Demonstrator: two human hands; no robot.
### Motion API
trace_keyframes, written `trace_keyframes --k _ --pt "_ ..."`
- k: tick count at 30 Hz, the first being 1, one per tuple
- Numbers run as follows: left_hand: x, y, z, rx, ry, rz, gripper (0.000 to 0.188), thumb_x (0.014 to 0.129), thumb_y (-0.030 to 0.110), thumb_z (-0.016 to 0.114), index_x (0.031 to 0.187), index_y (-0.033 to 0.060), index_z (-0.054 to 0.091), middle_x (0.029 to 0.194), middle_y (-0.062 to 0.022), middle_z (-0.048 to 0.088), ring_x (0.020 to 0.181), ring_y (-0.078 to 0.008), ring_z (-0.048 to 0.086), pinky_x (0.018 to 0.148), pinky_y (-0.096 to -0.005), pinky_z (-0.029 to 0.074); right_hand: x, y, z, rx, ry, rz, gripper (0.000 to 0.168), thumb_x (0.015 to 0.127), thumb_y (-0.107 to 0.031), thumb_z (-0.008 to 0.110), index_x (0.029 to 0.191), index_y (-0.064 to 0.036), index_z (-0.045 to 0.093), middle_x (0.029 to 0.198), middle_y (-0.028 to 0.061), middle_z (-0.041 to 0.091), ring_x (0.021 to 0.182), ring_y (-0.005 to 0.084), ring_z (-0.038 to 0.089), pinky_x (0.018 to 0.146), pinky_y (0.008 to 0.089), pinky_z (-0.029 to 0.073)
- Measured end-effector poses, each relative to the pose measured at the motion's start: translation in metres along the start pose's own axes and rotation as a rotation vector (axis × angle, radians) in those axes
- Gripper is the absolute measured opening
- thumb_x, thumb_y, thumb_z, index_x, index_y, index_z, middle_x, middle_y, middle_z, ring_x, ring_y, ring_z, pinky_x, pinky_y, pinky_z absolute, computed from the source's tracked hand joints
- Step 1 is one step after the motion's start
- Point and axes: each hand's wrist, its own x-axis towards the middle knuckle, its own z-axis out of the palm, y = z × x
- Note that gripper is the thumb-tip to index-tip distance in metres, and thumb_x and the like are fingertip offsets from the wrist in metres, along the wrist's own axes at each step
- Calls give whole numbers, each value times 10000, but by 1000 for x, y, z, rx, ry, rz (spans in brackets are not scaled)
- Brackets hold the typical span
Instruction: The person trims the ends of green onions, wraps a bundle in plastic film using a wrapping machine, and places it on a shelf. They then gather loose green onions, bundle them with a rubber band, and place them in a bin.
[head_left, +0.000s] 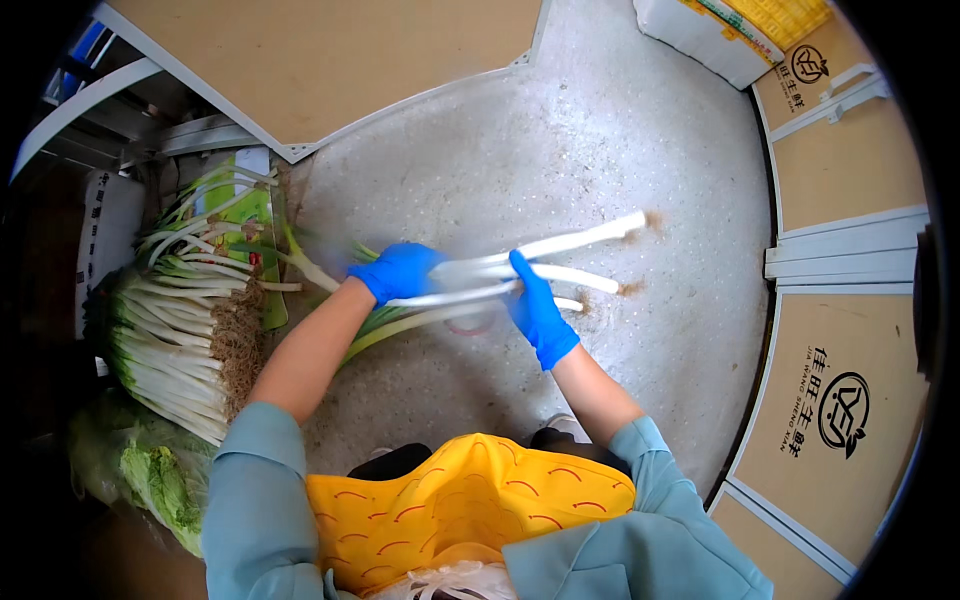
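Several long white leeks or large scallions (585, 234) lie across both of my blue-gloved hands, their rooted ends pointing right. My left hand (401, 271) is closed around the stalks toward their green ends. Farther along the white shanks, my right hand (538, 307) grips them with its thumb on top. The green leaves trail down to the left, partly hidden behind my left forearm. A large bundle of the same vegetable (176, 337) lies at the left, its brown roots (238, 341) facing right.
Loose stalks (217, 202) rest on a green printed sheet (276, 289) above the bundle. Below it is a leafy cabbage (161, 472) in clear plastic. Tan panels (832, 420) bearing writing line the right side. A white box (705, 41) with a yellow crate (784, 19) stands at the upper right.
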Motion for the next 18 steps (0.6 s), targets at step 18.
trace_keyframes --k 18 --pt "-65 -6 45 358 242 112 510 771 383 629 1186 101 540 977 -180 603 790 -330 592 718 -430 464 52 6 -40 -79 40 137 494 881 -502 479 1206 -135 542 1189 104 517 1086 251 471 880 393 409"
